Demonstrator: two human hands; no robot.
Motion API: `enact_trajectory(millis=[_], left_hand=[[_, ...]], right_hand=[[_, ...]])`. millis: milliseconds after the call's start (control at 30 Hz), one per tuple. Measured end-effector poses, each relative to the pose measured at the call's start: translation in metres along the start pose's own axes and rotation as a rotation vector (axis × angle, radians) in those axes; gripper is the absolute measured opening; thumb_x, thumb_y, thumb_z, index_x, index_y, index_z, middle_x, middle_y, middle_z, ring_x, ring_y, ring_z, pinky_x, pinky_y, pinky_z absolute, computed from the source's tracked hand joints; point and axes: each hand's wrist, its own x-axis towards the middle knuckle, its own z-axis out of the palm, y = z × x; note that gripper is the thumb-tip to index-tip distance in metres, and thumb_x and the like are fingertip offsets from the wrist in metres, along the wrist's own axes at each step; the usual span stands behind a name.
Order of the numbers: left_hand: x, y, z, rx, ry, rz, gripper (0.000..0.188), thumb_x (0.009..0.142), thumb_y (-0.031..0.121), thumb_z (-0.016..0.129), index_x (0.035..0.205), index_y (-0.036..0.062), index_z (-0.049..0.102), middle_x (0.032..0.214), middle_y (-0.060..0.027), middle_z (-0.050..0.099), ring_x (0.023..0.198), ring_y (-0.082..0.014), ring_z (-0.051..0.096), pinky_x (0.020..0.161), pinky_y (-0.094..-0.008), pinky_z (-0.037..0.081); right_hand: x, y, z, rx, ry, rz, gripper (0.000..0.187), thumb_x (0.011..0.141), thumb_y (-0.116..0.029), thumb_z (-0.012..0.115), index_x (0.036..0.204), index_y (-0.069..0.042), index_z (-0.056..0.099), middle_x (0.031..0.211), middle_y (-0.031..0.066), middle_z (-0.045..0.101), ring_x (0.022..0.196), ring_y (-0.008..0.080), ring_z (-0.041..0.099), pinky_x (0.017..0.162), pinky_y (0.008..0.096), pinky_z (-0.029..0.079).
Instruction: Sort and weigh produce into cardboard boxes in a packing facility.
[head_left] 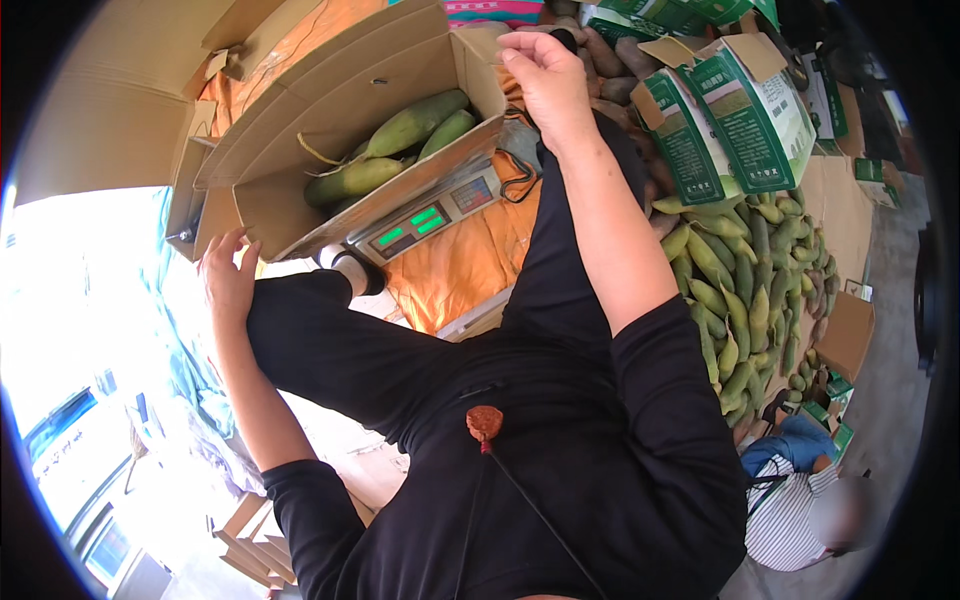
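Note:
An open cardboard box [360, 87] sits in front of me with several large green radishes [415, 122] lying inside it. It rests on a scale [425, 220] whose display glows green. My left hand [228, 275] is at the box's near left corner, fingers apart and nothing held; whether the fingertips touch the cardboard I cannot tell. Beside the box's right end is my right hand [552, 82], raised, fingers loosely bent with a small gap to the thumb. No object shows in it.
On my right lies a large heap of green radishes [750, 290]. Green and white cartons [745, 120] stand beyond it, near brownish roots [605, 55]. Orange sheeting [440, 285] spreads under the scale. A person in a striped shirt [790, 515] is at the lower right. Folded cardboard [245, 535] lies lower left.

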Motion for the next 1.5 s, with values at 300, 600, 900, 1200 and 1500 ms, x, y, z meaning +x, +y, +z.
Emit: enact_trajectory(millis=[300, 600, 900, 1200, 1500], left_hand=[[0.001, -0.015, 0.006, -0.076, -0.034, 0.026, 0.028, 0.081, 0.017, 0.065, 0.106, 0.0051, 0.065, 0.086, -0.0132, 0.061, 0.084, -0.0283, 0.060, 0.076, -0.0398, 0.047], [0.012, -0.019, 0.013, -0.075, -0.075, 0.024, 0.025, 0.083, 0.015, 0.065, 0.106, 0.0055, 0.065, 0.084, -0.0125, 0.061, 0.080, -0.0260, 0.060, 0.070, -0.0384, 0.046], [0.011, 0.001, 0.007, -0.015, -0.104, 0.036, 0.025, 0.084, 0.013, 0.063, 0.106, 0.0016, 0.064, 0.085, -0.0137, 0.062, 0.077, -0.0240, 0.061, 0.070, -0.0377, 0.048], [0.014, -0.004, 0.010, -0.060, -0.114, 0.054, 0.024, 0.086, 0.012, 0.062, 0.107, 0.0007, 0.064, 0.086, -0.0137, 0.061, 0.077, -0.0236, 0.062, 0.070, -0.0363, 0.049], [0.015, -0.017, 0.012, -0.070, -0.123, 0.047, 0.025, 0.086, 0.011, 0.062, 0.108, -0.0006, 0.063, 0.087, -0.0139, 0.060, 0.078, -0.0231, 0.061, 0.071, -0.0357, 0.049]], right_hand=[[0.002, 0.009, 0.008, -0.014, 0.070, -0.016, 0.016, 0.084, -0.008, 0.062, 0.099, -0.001, 0.064, 0.083, 0.0033, 0.064, 0.075, 0.0084, 0.059, 0.067, 0.0220, 0.047], [0.004, 0.013, 0.025, -0.170, 0.201, -0.239, 0.010, 0.081, -0.007, 0.061, 0.089, -0.003, 0.065, 0.082, 0.0096, 0.066, 0.073, 0.0153, 0.062, 0.068, 0.0288, 0.050], [-0.018, -0.021, 0.062, 0.078, 0.162, -0.170, 0.009, 0.079, -0.004, 0.055, 0.082, -0.003, 0.064, 0.081, 0.0141, 0.064, 0.079, 0.0304, 0.062, 0.073, 0.0394, 0.048], [-0.037, -0.022, -0.043, 0.103, -0.105, -0.053, 0.017, 0.084, -0.009, 0.061, 0.097, 0.000, 0.064, 0.087, 0.0079, 0.066, 0.080, 0.0130, 0.062, 0.074, 0.0271, 0.050], [-0.160, 0.145, -0.226, -0.328, 0.319, 0.588, 0.017, 0.079, -0.012, 0.061, 0.091, 0.000, 0.067, 0.091, 0.0110, 0.068, 0.087, 0.0210, 0.064, 0.077, 0.0320, 0.049]])
